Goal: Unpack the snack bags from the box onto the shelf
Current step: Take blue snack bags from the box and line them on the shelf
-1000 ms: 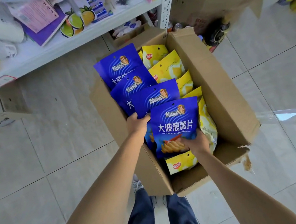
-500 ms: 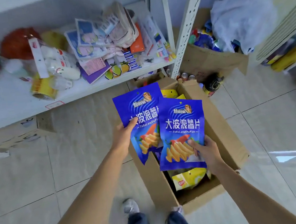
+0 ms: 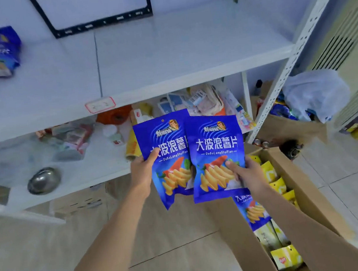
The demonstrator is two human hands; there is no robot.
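Both blue bags raised clear of box (image 3: 305, 189) since earlier frame. Left hand (image 3: 143, 170) grips left bag (image 3: 167, 159); right hand (image 3: 246, 173) pinches right bag (image 3: 215, 153). Advice: lay flat on bare upper shelf (image 3: 162, 53), side by side.

- Left hand (image 3: 143, 174), centre of the frame: bare, no ring or watch showing.
- Right hand (image 3: 250, 174), right of centre: bare likewise.
- Both forearms, running to the lower edge: bare, no sleeves visible.
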